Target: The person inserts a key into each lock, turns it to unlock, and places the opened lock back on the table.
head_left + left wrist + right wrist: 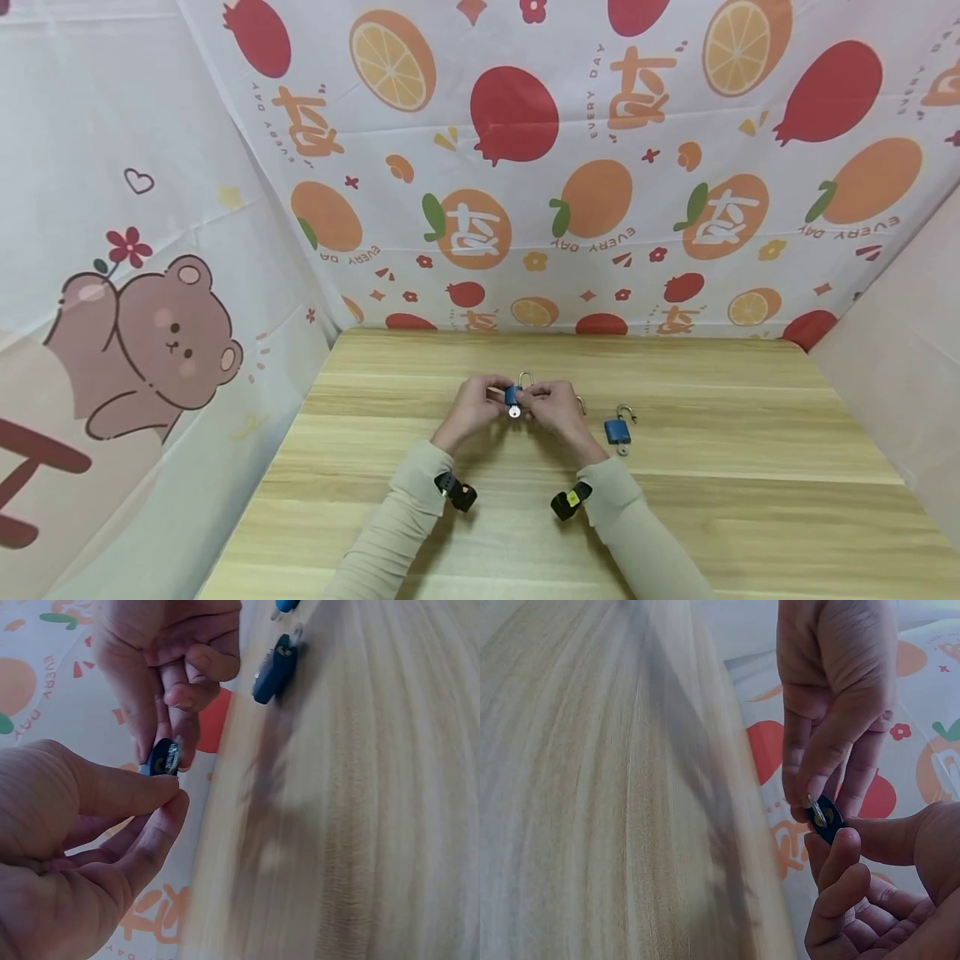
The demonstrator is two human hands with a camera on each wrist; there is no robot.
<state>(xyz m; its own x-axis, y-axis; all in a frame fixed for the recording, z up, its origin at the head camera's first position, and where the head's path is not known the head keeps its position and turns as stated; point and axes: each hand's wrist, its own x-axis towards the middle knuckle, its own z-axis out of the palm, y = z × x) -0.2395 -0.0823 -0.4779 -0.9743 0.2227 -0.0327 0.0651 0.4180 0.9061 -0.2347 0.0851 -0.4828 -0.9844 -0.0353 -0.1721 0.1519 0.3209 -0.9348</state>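
A small blue padlock is held above the table between both hands, its shackle swung open and a key in its bottom. My left hand pinches the padlock body from the left side. From the other side my right hand grips it between thumb and fingers. In the left wrist view the padlock's keyed end shows between the fingertips of both hands. The right wrist view shows the dark padlock body at the meeting fingertips, partly covered by them.
On the wooden table, right of the hands, lies another blue padlock with open shackle and key. A further shackle shows beside the right hand, its padlock mostly hidden. A fruit-printed cloth hangs behind the table.
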